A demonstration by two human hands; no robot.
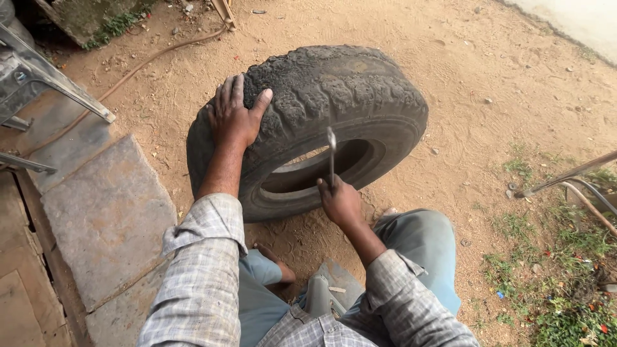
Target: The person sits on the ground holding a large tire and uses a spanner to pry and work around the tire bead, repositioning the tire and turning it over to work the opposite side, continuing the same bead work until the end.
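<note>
A worn black tyre (340, 103) stands tilted on sandy ground in front of me. My left hand (234, 112) lies flat on its tread at the upper left, fingers spread. My right hand (339, 200) is shut on a thin metal tool (331, 154) that points up across the tyre's inner opening, near the bead. Both arms wear rolled checked sleeves. My knees in blue-grey trousers are below the tyre.
Stone slabs (109, 212) form a step on the left, with metal legs (58, 87) above them. A hose (148, 61) runs across the dirt at the upper left. Metal rods (569, 177) and patchy grass lie at the right.
</note>
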